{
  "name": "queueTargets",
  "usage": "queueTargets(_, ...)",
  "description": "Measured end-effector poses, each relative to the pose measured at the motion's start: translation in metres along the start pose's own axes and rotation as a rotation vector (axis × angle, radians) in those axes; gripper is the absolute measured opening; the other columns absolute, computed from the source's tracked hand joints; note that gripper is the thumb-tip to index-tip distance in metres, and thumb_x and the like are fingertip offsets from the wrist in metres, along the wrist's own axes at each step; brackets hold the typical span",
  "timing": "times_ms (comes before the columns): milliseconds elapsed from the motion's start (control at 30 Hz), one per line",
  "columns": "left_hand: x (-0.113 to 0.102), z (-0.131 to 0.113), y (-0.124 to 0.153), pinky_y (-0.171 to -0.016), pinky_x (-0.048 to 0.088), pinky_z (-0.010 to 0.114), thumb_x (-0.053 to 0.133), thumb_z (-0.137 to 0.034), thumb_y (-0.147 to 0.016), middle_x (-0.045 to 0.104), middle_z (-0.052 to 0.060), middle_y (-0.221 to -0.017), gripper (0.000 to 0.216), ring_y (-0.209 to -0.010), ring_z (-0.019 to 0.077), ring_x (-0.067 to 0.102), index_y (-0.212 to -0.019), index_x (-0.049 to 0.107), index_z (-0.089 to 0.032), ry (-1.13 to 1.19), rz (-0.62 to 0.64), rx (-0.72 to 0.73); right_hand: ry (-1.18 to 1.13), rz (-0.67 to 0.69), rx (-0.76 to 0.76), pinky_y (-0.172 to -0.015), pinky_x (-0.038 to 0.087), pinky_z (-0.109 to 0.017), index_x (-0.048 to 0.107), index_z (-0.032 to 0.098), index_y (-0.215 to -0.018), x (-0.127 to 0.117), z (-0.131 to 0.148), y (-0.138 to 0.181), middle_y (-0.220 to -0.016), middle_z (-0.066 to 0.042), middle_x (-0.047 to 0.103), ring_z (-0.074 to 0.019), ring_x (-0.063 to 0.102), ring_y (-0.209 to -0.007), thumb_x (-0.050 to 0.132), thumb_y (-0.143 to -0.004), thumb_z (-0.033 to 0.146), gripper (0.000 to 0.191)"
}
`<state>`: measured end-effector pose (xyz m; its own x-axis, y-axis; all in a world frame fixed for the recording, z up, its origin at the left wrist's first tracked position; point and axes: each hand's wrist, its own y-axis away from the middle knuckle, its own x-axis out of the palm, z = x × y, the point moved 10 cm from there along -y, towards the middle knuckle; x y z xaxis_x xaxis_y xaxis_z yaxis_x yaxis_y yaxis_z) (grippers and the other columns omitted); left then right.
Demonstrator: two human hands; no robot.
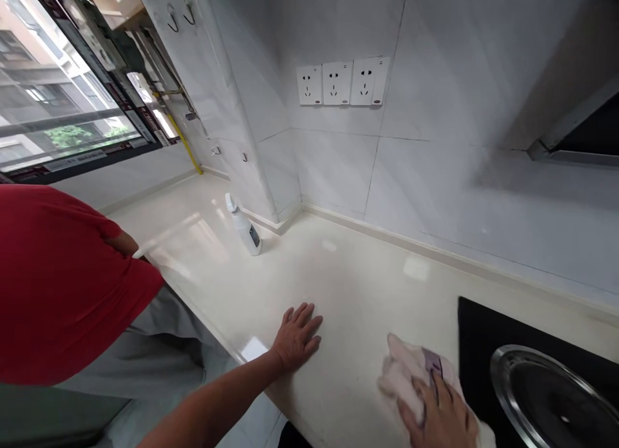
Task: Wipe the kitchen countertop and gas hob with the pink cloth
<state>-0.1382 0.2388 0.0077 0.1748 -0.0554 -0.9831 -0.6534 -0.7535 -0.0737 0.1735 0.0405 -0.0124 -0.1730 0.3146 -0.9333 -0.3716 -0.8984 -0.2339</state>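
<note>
My left hand [296, 340] lies flat on the cream countertop [338, 274], fingers spread, holding nothing. At the lower right, my right hand [442, 412] presses down on a pale pink cloth [405, 364] with a purple patch. Its fingers are bent over the bunched fabric, and part of the cloth is hidden beneath the palm. The cloth rests on the counter just left of the black cooktop [476, 335]. A white spray bottle [247, 229] stands upright beyond my left hand, near the wall corner.
Another person in a red shirt [62, 280] stands at the left by the counter edge. The cooktop's round metal burner [503, 370] is at the lower right. Three wall sockets [337, 84] sit above the counter. A range hood [575, 135] juts out at upper right.
</note>
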Motion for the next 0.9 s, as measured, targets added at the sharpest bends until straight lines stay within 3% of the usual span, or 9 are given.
queueTargets(167,-0.003,0.000,-0.001,-0.121,0.032,0.061,0.055,-0.042,-0.101,0.044,0.011,-0.166,0.050,-0.154,0.0345,0.038,-0.150,0.057,-0.031,-0.025,-0.035,0.025,0.008,0.089,0.119,-0.105,0.053,-0.056,0.064,0.024,-0.134,-0.018,0.007,-0.104,-0.147,-0.012,0.058,-0.0310,0.059,-0.128,0.064,-0.098,0.051,0.045)
queueTargets(300,-0.006,-0.001,-0.002,-0.120,0.033,0.060,0.053,-0.042,-0.102,0.045,0.011,-0.166,0.048,-0.153,0.0338,0.039,-0.149,0.058,-0.031,-0.041,-0.055,0.036,-0.003,0.121,0.057,-0.100,0.057,-0.049,0.061,0.021,-0.136,-0.010,0.050,-0.128,-0.138,-0.010,0.061,-0.0250,0.064,-0.118,0.067,-0.099,0.046,0.045)
queueTargets(433,-0.008,-0.001,-0.003,-0.121,0.033,0.058,0.050,-0.039,-0.104,0.047,0.009,-0.165,0.045,-0.152,0.0318,0.041,-0.147,0.060,-0.033,-0.049,-0.075,0.043,-0.023,0.166,-0.052,-0.110,0.049,-0.057,0.060,0.024,-0.139,0.012,0.118,-0.103,-0.149,-0.011,0.056,-0.0311,0.057,-0.132,0.066,-0.098,0.051,0.049)
queueTargets(533,-0.008,0.000,-0.003,-0.121,0.033,0.057,0.049,-0.037,-0.104,0.049,0.008,-0.163,0.044,-0.151,0.0308,0.042,-0.146,0.060,-0.033,-0.063,-0.087,0.040,-0.084,0.225,-0.260,-0.119,0.032,-0.066,0.063,0.035,-0.140,0.029,0.161,-0.046,-0.164,-0.010,0.045,-0.0415,0.037,-0.150,0.068,-0.093,0.052,0.049)
queueTargets(600,-0.009,0.000,-0.003,-0.120,0.034,0.057,0.050,-0.035,-0.104,0.050,0.009,-0.163,0.044,-0.151,0.0307,0.043,-0.146,0.061,-0.033,-0.070,-0.092,0.034,-0.159,0.248,-0.480,-0.120,0.028,-0.065,0.060,0.040,-0.143,0.034,0.172,0.004,-0.166,-0.007,0.043,-0.0414,0.036,-0.151,0.071,-0.089,0.052,0.056)
queueTargets(667,-0.009,0.000,-0.004,-0.120,0.035,0.057,0.051,-0.035,-0.103,0.050,0.009,-0.163,0.044,-0.151,0.0308,0.044,-0.146,0.061,-0.033,-0.070,-0.089,0.029,-0.177,0.252,-0.568,-0.120,0.029,-0.063,0.061,0.042,-0.140,0.034,0.150,0.040,-0.164,-0.003,0.047,-0.0394,0.042,-0.147,0.070,-0.087,0.056,0.056)
queueTargets(733,-0.010,-0.001,-0.004,-0.120,0.035,0.057,0.052,-0.035,-0.103,0.050,0.008,-0.163,0.044,-0.151,0.0308,0.043,-0.146,0.060,-0.033,-0.065,-0.081,0.024,-0.125,0.212,-0.500,-0.118,0.031,-0.062,0.066,0.040,-0.134,0.026,0.102,0.045,-0.153,-0.005,0.058,-0.0385,0.049,-0.141,0.066,-0.089,0.059,0.049)
queueTargets(833,-0.010,-0.002,-0.005,-0.121,0.034,0.058,0.051,-0.036,-0.103,0.049,0.009,-0.164,0.045,-0.153,0.0304,0.041,-0.147,0.059,-0.033,-0.061,-0.066,0.017,0.010,0.120,-0.245,-0.117,0.031,-0.063,0.070,0.030,-0.130,0.005,0.024,0.001,-0.143,-0.013,0.063,-0.0385,0.049,-0.138,0.054,-0.096,0.056,0.046)
queueTargets(900,-0.009,-0.002,-0.005,-0.121,0.034,0.058,0.050,-0.036,-0.103,0.048,0.009,-0.164,0.045,-0.153,0.0303,0.040,-0.147,0.059,-0.033,-0.059,-0.056,0.016,0.070,0.088,-0.083,-0.118,0.030,-0.061,0.070,0.023,-0.131,-0.006,-0.005,-0.041,-0.144,-0.017,0.059,-0.0388,0.047,-0.138,0.048,-0.098,0.054,0.051)
